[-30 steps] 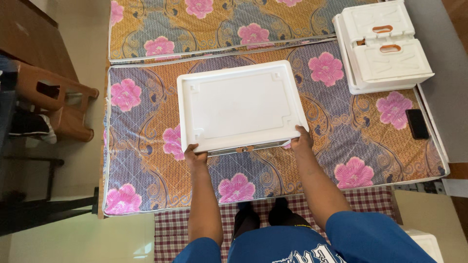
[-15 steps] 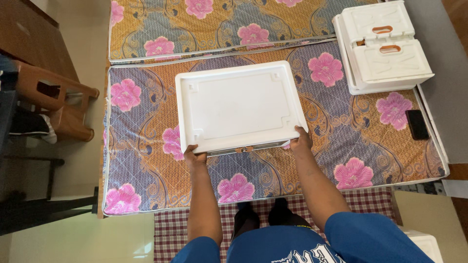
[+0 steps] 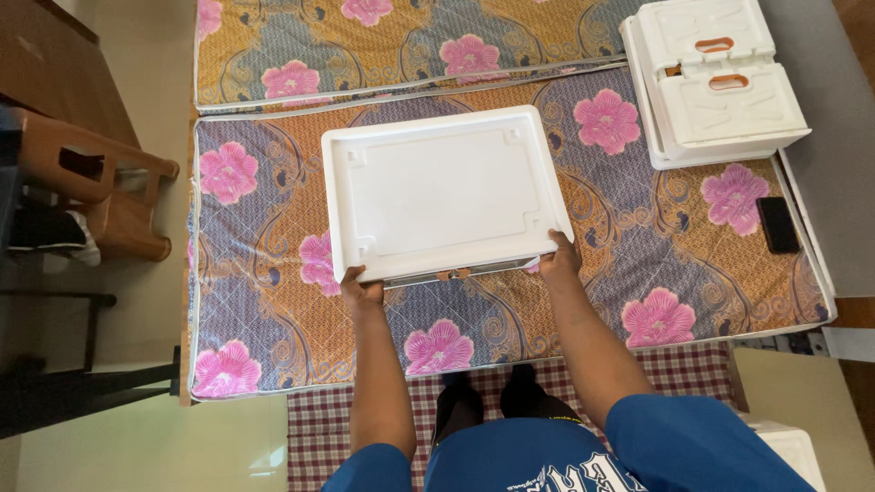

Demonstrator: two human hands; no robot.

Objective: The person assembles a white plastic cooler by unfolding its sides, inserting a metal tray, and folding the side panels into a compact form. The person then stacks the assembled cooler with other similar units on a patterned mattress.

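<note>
White plastic tray (image 3: 444,193) gripped at near corners, our left hand (image 3: 362,290) and right hand (image 3: 558,264) clamped, keeping it level above floral mattress (image 3: 273,301).

Two floral mattresses (image 3: 273,273) (a second one (image 3: 401,46) along the far edge). One large white tray (image 3: 447,196), held at its near corners by two hands: left hand (image 3: 363,290), right hand (image 3: 559,264). Two white handled lids (image 3: 720,82) stacked at the far right corner. One black phone (image 3: 778,224). One brown stool (image 3: 91,191).
</note>
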